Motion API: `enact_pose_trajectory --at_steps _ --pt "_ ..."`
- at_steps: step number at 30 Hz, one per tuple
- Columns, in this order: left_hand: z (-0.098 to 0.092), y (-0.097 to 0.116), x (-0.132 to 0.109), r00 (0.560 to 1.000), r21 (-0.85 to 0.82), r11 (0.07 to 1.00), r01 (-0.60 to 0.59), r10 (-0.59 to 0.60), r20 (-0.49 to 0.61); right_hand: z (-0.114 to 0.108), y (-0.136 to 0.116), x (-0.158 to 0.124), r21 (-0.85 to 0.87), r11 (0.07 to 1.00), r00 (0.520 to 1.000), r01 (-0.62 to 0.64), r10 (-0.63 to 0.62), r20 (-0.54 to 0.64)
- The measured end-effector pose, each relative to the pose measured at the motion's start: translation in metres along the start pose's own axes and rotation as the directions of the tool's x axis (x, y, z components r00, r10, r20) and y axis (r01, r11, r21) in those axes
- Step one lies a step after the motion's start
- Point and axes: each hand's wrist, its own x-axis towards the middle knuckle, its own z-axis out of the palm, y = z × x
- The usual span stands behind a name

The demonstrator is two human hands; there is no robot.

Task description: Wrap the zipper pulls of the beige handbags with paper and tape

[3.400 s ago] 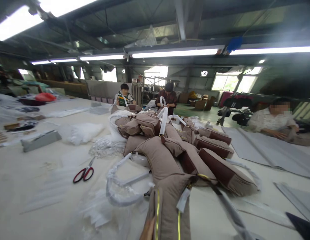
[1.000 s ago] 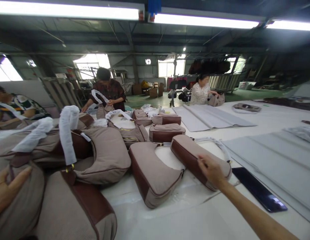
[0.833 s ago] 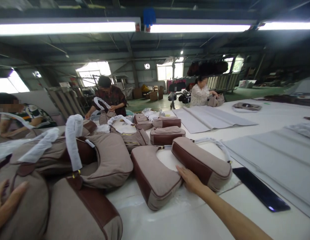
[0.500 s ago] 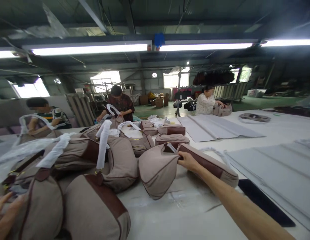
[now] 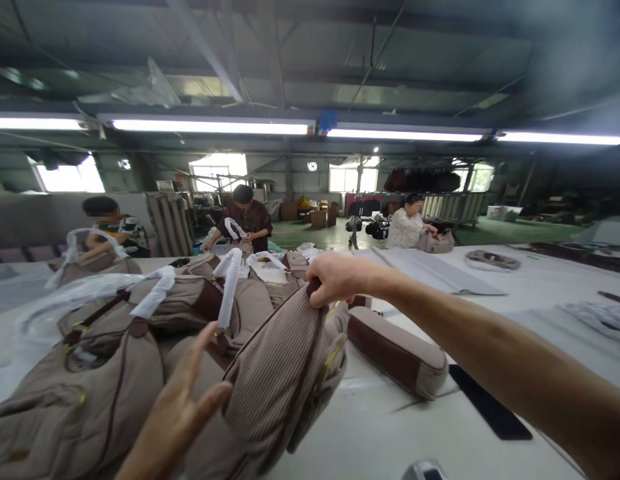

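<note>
My right hand [image 5: 337, 277] grips a taupe handbag [image 5: 277, 367] by its dark brown upper corner and holds it up, tilted. The bag's striped side faces me, and yellow zips show along its right edge. My left hand [image 5: 183, 400] is beside the bag's lower left, fingers spread, in front of the pile; whether it touches the bag I cannot tell. Left of it lies another taupe handbag [image 5: 80, 413] with brown piping and a white-wrapped strap [image 5: 155, 293]. Another bag with a brown base [image 5: 397, 350] lies on its side beyond my right forearm.
More bags cover the left of the white table [image 5: 370, 433]. A dark flat panel [image 5: 490, 403] lies at the right, grey sheets [image 5: 435, 270] beyond it. A metallic object [image 5: 424, 470] shows at the bottom edge. Three co-workers stand or sit across the table, handling bags.
My right hand has lifted the handbag up and toward me, turning its striped side into view. My left hand has moved right, off the left-hand bag, and its fingers are spread.
</note>
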Motion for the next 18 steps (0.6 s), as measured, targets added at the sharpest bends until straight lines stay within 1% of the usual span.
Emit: enact_pose_trajectory --at_steps 1,2,3,4,6,8,10,12,13,14,15,16,17,18 --pt "0.003 0.021 -0.012 0.998 -0.097 0.995 0.008 -0.001 0.069 -0.008 -0.021 -0.008 -0.115 0.992 0.998 0.055 -0.053 0.017" --pt "0.004 0.041 -0.024 0.989 -0.173 0.984 0.052 -0.026 0.148 -0.015 -0.041 -0.016 -0.214 0.971 0.994 0.102 -0.095 0.047" --pt "0.003 0.058 -0.037 0.971 -0.264 0.956 0.125 -0.063 0.233 -0.020 -0.061 -0.023 -0.281 0.950 0.990 0.135 -0.114 0.088" --pt "0.001 0.071 -0.051 0.950 -0.353 0.911 0.213 -0.108 0.293 -0.023 -0.079 -0.028 -0.323 0.933 0.983 0.157 -0.116 0.143" --pt "-0.002 0.084 -0.081 0.907 -0.506 0.776 0.376 -0.198 0.371 -0.021 -0.111 -0.033 -0.348 0.920 0.958 0.182 -0.087 0.272" --pt "-0.001 0.081 -0.115 0.872 -0.624 0.618 0.478 -0.254 0.417 -0.003 -0.136 -0.029 -0.307 0.933 0.920 0.187 -0.057 0.387" --pt "0.008 0.065 -0.151 0.835 -0.689 0.474 0.549 -0.271 0.479 0.031 -0.153 -0.020 -0.226 0.951 0.894 0.209 -0.092 0.439" --pt "0.023 0.036 -0.188 0.781 -0.698 0.352 0.624 -0.311 0.542 0.079 -0.161 -0.014 -0.124 0.957 0.875 0.262 -0.182 0.448" --pt "0.031 0.018 -0.206 0.745 -0.687 0.299 0.662 -0.368 0.557 0.105 -0.160 -0.015 -0.081 0.949 0.866 0.306 -0.242 0.438" --pt "0.039 -0.001 -0.224 0.691 -0.657 0.258 0.708 -0.443 0.571 0.132 -0.156 -0.018 -0.032 0.940 0.860 0.339 -0.296 0.416" --pt "0.046 -0.020 -0.241 0.624 -0.613 0.225 0.757 -0.527 0.577 0.158 -0.149 -0.024 0.018 0.934 0.856 0.358 -0.335 0.394" --pt "0.051 -0.039 -0.257 0.546 -0.568 0.190 0.801 -0.622 0.561 0.183 -0.137 -0.033 0.063 0.927 0.856 0.369 -0.365 0.367" --pt "0.055 -0.055 -0.272 0.475 -0.542 0.139 0.829 -0.686 0.551 0.206 -0.123 -0.044 0.162 0.940 0.900 0.301 -0.336 0.279" --pt "0.058 -0.067 -0.284 0.437 -0.540 0.103 0.835 -0.719 0.540 0.226 -0.106 -0.055 0.172 0.952 0.917 0.253 -0.292 0.271"
